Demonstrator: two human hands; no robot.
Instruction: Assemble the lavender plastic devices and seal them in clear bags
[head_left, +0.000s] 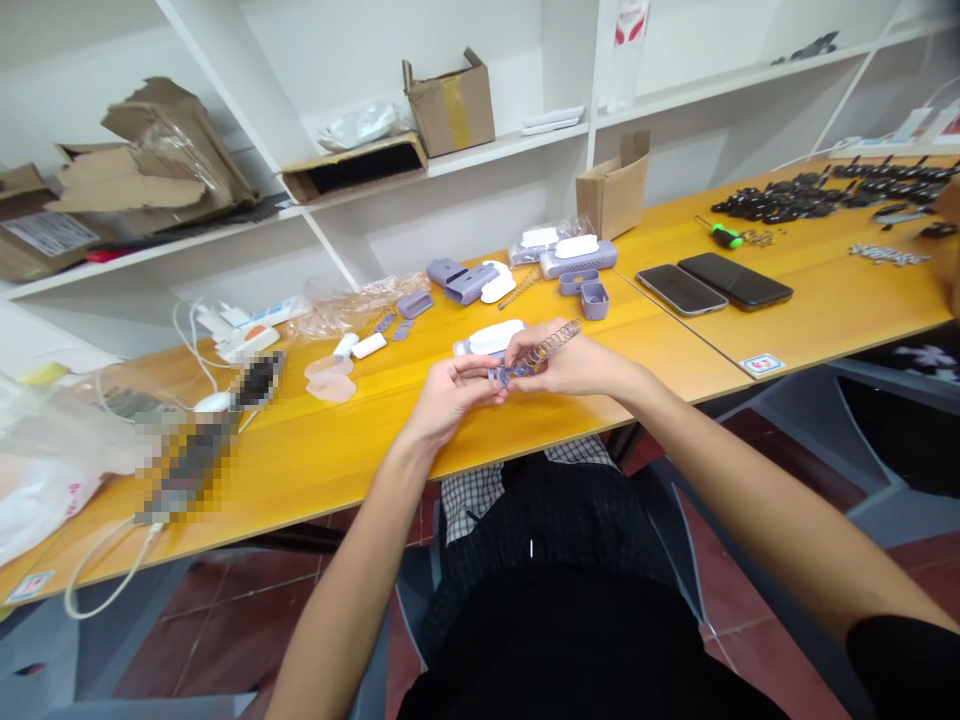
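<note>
My right hand [562,366] is closed around a metal coil spring [561,337], whose free end sticks up past the fingers. My left hand [444,396] pinches a small bluish-grey part [499,376] against the spring's lower end, and fingers partly cover where they meet. Just behind the hands lies a white and grey-purple piece [491,338]. Farther back are grey-purple housings [471,284], a white cover [496,282], a second spring [519,289] and two grey-purple caps [595,300].
Two phones [736,281] lie to the right, near a green-handled screwdriver [726,236] and a heap of black parts [787,198]. Left of me are white pieces [369,346], plastic wrap [360,305] and a power strip [251,340] with cables. Shelves with cardboard boxes [452,105] stand behind.
</note>
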